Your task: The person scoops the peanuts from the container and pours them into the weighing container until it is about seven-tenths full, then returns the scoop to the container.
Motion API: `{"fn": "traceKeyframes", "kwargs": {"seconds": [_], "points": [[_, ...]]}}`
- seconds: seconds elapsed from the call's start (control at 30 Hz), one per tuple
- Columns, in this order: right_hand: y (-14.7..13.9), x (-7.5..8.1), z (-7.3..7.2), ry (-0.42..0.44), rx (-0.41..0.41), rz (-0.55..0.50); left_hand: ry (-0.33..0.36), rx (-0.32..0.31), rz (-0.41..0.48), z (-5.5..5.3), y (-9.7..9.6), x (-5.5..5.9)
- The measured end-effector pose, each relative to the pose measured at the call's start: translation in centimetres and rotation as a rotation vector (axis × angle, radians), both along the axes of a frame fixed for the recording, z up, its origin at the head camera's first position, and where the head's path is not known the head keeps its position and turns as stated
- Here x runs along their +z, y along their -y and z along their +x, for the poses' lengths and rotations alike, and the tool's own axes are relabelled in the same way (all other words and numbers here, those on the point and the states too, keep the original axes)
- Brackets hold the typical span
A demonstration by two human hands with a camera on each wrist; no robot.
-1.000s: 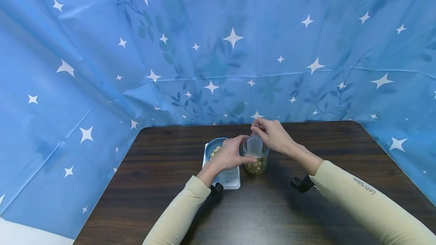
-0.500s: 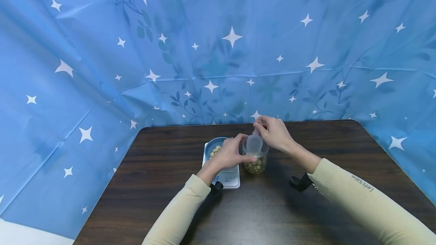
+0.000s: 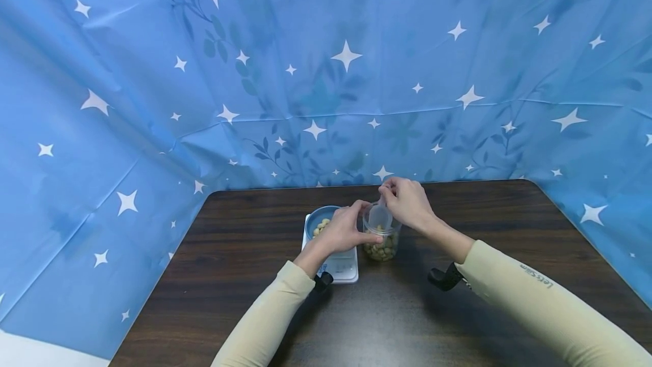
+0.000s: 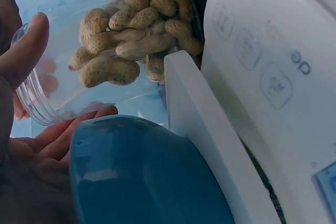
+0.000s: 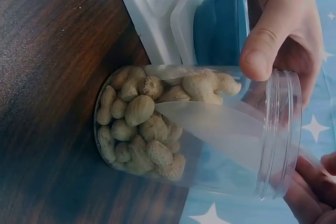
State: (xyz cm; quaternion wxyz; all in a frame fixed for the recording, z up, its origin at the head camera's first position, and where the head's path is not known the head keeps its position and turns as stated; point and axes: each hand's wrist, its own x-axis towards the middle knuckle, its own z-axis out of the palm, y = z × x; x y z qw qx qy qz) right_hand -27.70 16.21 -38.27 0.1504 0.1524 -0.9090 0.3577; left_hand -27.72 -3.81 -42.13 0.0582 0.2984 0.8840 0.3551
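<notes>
A clear plastic jar [image 5: 226, 174] part full of unshelled peanuts [image 4: 147, 40] stands on the table. My left hand [image 3: 342, 232] grips it near the threaded rim, thumb on the near side and fingers round the far side. From above, my right hand [image 3: 409, 203] pinches the handle of a translucent white scoop [image 5: 210, 127]. The scoop's bowl is inside the jar, its tip among the peanuts in the right wrist view. Left of the jar, a blue bowl [image 4: 142, 166] holding several peanuts sits on a white kitchen scale [image 3: 342, 269], partly hidden by my left hand.
Dark wood-grain table [image 3: 397, 316] lies beneath everything, its far edge just beyond the hands. Behind it hangs a blue cloth [image 3: 326, 72] with white stars. The scale stands close against the jar's left side.
The scoop has gone lower into the jar, down to the peanuts, and my right hand has dropped slightly with it. My left hand keeps its hold on the jar.
</notes>
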Motion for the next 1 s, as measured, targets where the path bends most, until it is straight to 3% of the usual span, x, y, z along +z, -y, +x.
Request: {"fn": "traceKeyframes", "kwargs": {"seconds": [0.17, 0.33, 0.53, 0.83, 1.0], "points": [[-0.4, 0.4, 0.0, 0.009, -0.048, -0.017, -0.004, 0.005, -0.006, -0.1, 0.0, 0.0], [-1.0, 1.0, -0.1, 0.071, -0.103, -0.093, -0.014, 0.01, -0.015, 0.0, 0.1, -0.1], [-1.3, 1.2, 0.0, 0.121, -0.11, -0.175, -0.02, 0.01, -0.022, -0.1, 0.1, -0.1], [-0.6, 0.9, 0.1, 0.09, -0.014, -0.059, -0.032, 0.006, -0.025, -0.1, 0.1, 0.0], [-0.5, 0.8, 0.2, 0.115, -0.019, -0.056, -0.03, 0.006, -0.022, -0.1, 0.1, 0.0]]}}
